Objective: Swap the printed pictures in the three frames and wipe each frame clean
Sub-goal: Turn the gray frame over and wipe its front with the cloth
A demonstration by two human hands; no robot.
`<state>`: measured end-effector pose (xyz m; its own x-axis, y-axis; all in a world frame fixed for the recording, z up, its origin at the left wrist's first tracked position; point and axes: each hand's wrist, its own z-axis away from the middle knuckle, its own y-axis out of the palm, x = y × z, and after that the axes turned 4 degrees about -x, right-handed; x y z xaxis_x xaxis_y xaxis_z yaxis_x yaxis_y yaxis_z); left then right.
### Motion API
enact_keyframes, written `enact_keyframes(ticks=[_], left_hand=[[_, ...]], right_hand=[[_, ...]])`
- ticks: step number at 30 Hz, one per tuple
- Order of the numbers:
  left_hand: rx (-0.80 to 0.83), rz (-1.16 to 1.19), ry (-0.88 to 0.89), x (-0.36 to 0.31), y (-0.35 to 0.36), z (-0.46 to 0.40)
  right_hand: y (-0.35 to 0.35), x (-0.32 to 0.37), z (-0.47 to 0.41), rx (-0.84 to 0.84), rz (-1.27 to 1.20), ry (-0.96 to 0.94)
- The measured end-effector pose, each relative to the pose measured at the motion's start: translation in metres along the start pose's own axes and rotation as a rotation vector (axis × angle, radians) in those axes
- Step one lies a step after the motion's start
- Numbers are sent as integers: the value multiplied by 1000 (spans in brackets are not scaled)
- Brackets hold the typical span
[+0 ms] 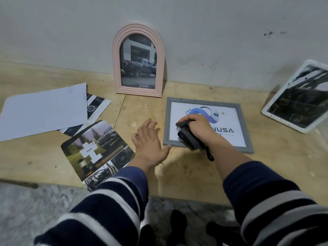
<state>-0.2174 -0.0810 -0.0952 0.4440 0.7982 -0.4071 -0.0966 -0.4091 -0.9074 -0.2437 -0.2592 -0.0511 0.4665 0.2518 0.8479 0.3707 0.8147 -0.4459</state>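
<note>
Lying flat on the wooden table [186, 171], right of centre, the grey frame [245, 128] holds a white print with a blue helmet logo and dark lettering partly hidden by the right hand [198, 126]. That hand is closed around a dark grey cloth [189, 137] pressed on the glass at the frame's lower left; a black cord hangs off it over the frame's bottom edge. The left hand [150, 144] rests palm down on the table at 9 o'clock from the frame, fingers spread and holding nothing, thumb touching the frame's bottom left corner. At 12 o'clock a pink arched frame [139, 59] stands upright against the wall, showing a dark pickup truck. At 3 o'clock a white frame [276, 103] leans tilted, its picture dark and unclear. At 9 o'clock loose prints [95, 150] and a blank sheet [44, 114] lie overlapping. Both sleeves are navy with white stripes.
</note>
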Motion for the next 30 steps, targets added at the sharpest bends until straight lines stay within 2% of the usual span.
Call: enact_keyframes(ticks=[4, 9, 13, 15, 21, 30], left_hand=[[57, 47, 84, 2, -10, -20], [376, -126, 171, -5, -14, -47], [490, -329, 255, -12, -8, -69], [495, -375, 278, -11, -8, -74], [451, -283, 229, -12, -9, -76], [501, -337, 158, -24, -14, -75]], right_hand=[[-9, 2, -17, -107, 141, -24], [-8, 8, -45, -191, 216, -78], [6, 16, -71, -254, 360, -154], [14, 17, -80, -278, 465, -219], [38, -3, -94, -234, 831, -324], [28, -5, -82, -20, 997, -363]])
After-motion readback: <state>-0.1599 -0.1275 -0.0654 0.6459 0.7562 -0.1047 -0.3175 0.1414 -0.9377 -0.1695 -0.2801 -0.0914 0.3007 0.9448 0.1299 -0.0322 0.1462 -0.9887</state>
